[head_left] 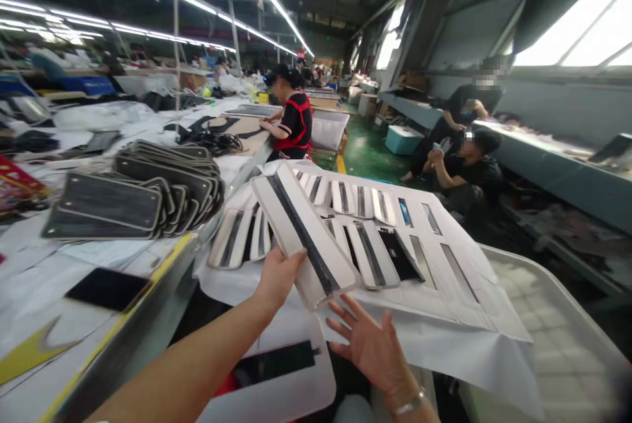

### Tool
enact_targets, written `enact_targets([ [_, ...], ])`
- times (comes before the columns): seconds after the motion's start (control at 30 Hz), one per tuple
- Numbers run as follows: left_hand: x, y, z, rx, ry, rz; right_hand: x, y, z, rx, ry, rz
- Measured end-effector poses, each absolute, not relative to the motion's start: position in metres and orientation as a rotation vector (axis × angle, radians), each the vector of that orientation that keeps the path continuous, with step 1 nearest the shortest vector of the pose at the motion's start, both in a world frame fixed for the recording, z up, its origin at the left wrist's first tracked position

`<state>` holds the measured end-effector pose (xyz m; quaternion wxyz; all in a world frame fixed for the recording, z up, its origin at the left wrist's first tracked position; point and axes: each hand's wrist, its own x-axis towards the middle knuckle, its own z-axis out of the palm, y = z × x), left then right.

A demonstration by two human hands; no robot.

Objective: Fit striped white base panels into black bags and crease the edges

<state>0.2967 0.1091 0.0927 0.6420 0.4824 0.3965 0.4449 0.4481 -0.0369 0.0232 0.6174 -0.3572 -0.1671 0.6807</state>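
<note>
Left grip (280,277) clamped on a long cream rectangular panel with a black lengthwise stripe (302,232), thumb on its top face near the lower left edge, other fingers mostly hidden by it. Panel slants up and away from that grip, in front of the work below. Right grip (369,349) has fingers spread apart, palm turned up, just below the panel's near end; can't tell if fingertips touch it. Metal band (409,403) on the right wrist. Beyond both grips, a draped white sheet with rectangular cut-outs (407,318), bearing rows of pale panels with dark centre stripes (374,255), several partly covered by the held one. Right of those and beyond the right grip, a black flat panel (401,255). Below the left grip, toward the wearer, a translucent white plastic piece with rounded corners (316,380), black strip (276,367) on it. Left of the left grip, a white table with yellow edging (29,291): overlapping pile of dark rectangular panels with pale rims (111,202), and nearer, a black phone-like slab (107,289). Far right of the right grip, a big off-white tub (563,324). Far beyond the left grip, a person in a black top and red apron (293,124), leaning over a work surface; two people in dark clothes (476,170) far beyond the right grip.
</note>
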Motion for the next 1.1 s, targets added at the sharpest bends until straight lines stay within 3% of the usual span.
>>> enact_targets([
  [0.13, 0.211, 0.089, 0.122, 1.465, 1.052, 1.043, 0.404, -0.032, 0.090, -1.298, -0.759, 0.898],
  [0.23, 0.166, 0.068, 0.131, 1.587, 1.044, 1.065, 0.347, 0.001, 0.142, -1.447, -1.040, 0.609],
  [0.3, 0.140, 0.053, 0.133, 1.417, 0.906, 1.041, 0.308, 0.020, 0.161, -1.414, -1.122, 0.709],
  [0.47, 0.070, 0.026, 0.132, 0.834, 0.559, 0.965, 0.234, 0.027, 0.160, -1.012, -0.955, 1.385],
  [0.67, 0.026, 0.023, 0.117, 0.768, 0.523, 0.879, 0.199, 0.019, 0.138, -0.828, -0.819, 1.650],
  [0.87, 0.024, 0.022, 0.090, 0.755, 0.580, 0.670, 0.209, 0.009, 0.109, -0.841, -0.671, 1.695],
  [1.1, 0.077, 0.040, 0.089, 0.850, 0.607, 0.587, 0.311, -0.038, 0.115, -1.078, -0.613, 1.194],
])
